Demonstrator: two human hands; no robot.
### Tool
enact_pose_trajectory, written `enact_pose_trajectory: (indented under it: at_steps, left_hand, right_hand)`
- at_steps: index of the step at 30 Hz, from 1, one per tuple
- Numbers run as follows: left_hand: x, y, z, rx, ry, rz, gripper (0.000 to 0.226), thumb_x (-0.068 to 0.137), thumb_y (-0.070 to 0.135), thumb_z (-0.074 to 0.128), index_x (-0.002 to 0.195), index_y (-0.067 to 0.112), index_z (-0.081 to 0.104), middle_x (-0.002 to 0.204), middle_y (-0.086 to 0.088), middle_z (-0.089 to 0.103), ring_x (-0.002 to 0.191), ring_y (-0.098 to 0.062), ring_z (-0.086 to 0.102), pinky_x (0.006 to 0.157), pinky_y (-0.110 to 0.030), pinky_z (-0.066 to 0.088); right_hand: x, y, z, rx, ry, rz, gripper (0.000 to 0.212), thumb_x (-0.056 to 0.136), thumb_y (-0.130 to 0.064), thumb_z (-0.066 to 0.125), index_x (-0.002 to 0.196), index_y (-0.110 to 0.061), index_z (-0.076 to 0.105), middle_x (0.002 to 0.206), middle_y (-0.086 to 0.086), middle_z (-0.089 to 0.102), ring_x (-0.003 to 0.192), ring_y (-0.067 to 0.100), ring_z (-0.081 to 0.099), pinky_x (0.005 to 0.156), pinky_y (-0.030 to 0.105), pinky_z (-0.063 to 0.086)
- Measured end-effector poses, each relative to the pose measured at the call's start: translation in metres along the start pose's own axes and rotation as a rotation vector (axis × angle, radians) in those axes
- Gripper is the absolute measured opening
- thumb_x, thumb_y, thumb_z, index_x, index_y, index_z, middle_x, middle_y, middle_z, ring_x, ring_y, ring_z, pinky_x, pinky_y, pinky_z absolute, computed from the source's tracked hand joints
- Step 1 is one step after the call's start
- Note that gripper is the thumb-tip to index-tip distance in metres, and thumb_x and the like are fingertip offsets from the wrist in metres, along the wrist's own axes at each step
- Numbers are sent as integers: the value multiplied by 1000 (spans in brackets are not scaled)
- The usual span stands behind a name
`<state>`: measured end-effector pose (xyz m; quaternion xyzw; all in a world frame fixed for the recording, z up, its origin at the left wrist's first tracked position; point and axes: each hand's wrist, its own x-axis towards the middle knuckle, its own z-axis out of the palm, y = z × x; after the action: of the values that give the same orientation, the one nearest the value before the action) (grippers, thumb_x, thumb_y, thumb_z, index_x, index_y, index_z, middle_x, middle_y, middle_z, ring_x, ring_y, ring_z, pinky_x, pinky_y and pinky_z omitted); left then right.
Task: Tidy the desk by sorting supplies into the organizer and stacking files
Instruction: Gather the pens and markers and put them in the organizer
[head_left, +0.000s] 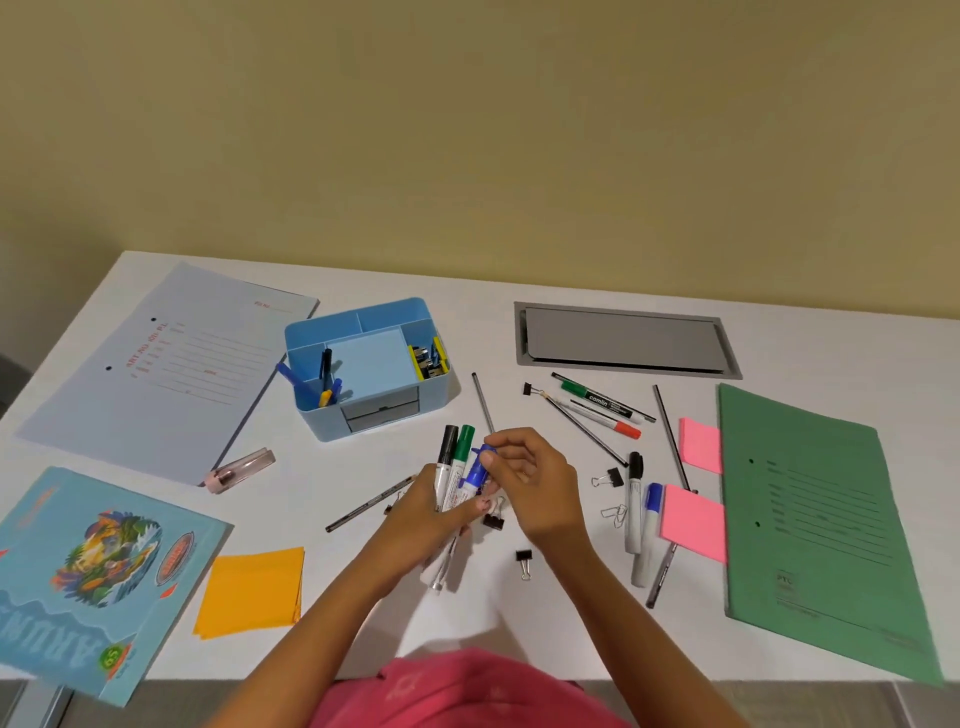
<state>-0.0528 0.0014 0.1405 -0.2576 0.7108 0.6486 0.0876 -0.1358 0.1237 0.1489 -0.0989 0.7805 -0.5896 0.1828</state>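
Head view looks down on a white bench strewn with stationery. Near the middle of the front edge, the left hand is closed around a bundle of whiteboard markers: a black-capped marker, a green-capped marker and a blue-capped marker, their caps pointing toward the far edge. The right hand is curled, its thumb and fingertips pinching the blue-capped marker at the cap end.

Just beyond the hands, toward the far edge, stands the blue organizer; its left compartment holds pens and its right compartment holds binder clips. A pale blue file lies at the far left corner, a green file along the right edge, and a blue illustrated notebook at the front left corner. Orange sticky notes lie just right of the notebook. Two pink sticky-note pads touch the left edge of the green file.

Between the hands and the green file lie loose markers, thin pencils and several binder clips. A pink stapler sits at the near corner of the pale blue file. A grey cable hatch is set into the bench near the far edge.
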Motion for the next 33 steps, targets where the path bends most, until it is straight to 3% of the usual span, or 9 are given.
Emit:
enact_pose_trajectory:
  at_steps: [2,6,8,11,15,21,27,31,33]
  left_hand:
    - [1,0,9,19,2,-11,30,83,34,67,108,28,52,94,2,65,82,-14,63,83,-34,50]
    - [1,3,22,-4,44,-50,24,89,27,61,109,25,49,87,3,63,75,-12,60,70,-27,49]
    - [0,3,28,-28,39,-82,23,91,24,58,111,21,49,85,1,62,70,-11,59,60,-20,49]
    - [0,2,35,-54,33,-112,23,92,22,57,114,19,48,85,-3,62,68,-12,59,49,-16,47]
    - [-1,-1,43,-85,53,-137,25,93,19,56,116,18,47,83,-6,59,66,-16,57,45,-16,43]
    - [-3,-5,56,-130,82,-181,24,92,17,56,115,15,47,79,-6,58,63,-16,56,46,-19,44]
    - [-4,-5,70,-205,98,-208,27,91,15,58,115,10,48,84,-10,58,64,-17,56,52,-24,48]
    - [-7,-5,76,-288,80,-214,29,89,16,61,115,7,50,89,-10,59,65,-17,57,56,-27,50]
    - [-7,-3,80,-379,63,-228,32,88,21,62,115,6,53,91,-9,61,66,-18,58,62,-31,51]
  right_hand:
    - [1,5,-9,3,29,20,7,87,-12,66,94,-13,65,83,3,69,70,9,66,62,19,54]
    - [7,28,-39,-58,169,65,3,89,-10,63,91,-11,63,78,6,68,66,20,66,55,22,52]
    - [9,50,-63,-299,244,127,6,90,-13,60,94,-8,61,79,9,68,73,25,66,61,27,51]
    - [5,82,-99,-705,298,383,28,93,-24,54,109,0,54,100,18,65,96,34,61,75,33,45]
    - [-4,102,-125,-852,308,612,39,95,-31,51,116,1,46,109,18,61,99,34,61,76,36,48]
    - [0,110,-128,-815,255,625,45,91,-42,55,113,-2,52,106,13,62,95,29,62,72,32,45]
    - [6,117,-136,-718,165,646,42,88,-47,58,101,-7,60,85,5,59,77,23,56,67,29,44]
    - [2,101,-138,-725,232,529,41,93,-45,49,99,-5,59,91,10,63,77,25,54,67,29,41]
    - [0,85,-135,-665,158,420,38,93,-46,49,90,-8,57,86,8,63,78,26,56,67,30,42]
